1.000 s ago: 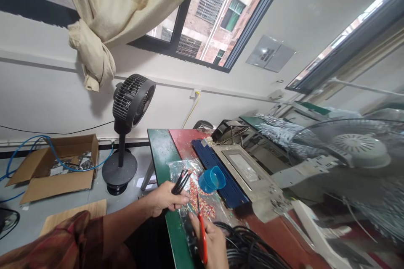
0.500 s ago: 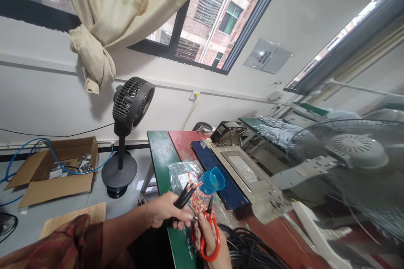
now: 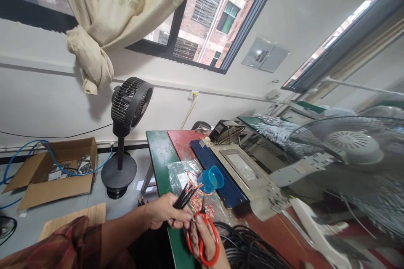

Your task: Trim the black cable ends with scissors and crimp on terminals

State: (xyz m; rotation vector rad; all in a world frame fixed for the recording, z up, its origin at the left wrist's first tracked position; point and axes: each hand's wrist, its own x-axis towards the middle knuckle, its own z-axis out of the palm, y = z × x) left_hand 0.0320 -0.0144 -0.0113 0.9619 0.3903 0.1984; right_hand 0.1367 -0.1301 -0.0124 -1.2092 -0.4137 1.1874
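My left hand (image 3: 167,212) is closed around a bundle of black cables (image 3: 186,196), whose ends fan out upward and show some red and pale wire tips. Close beside it, my right hand (image 3: 205,237) holds red-handled scissors (image 3: 217,246), with the short dark blades pointing up. Thumb and fingertips of both hands nearly meet; whatever is pinched between them is too small to make out. Beyond the hands, small red and yellow scraps (image 3: 207,208) lie on a clear plastic bag (image 3: 176,172). A translucent blue cup (image 3: 212,179) stands among them.
A coil of black cable (image 3: 246,248) lies right of my right hand. Behind the cup sit a blue slotted panel (image 3: 221,176) and a beige machine (image 3: 240,164). A white fan (image 3: 353,147) is at right, a black fan (image 3: 129,105) and cardboard box (image 3: 59,193) at left.
The scissors have turned slightly in my right hand, their blades shifting left and more upright. My left hand still grips the cables in nearly the same place.
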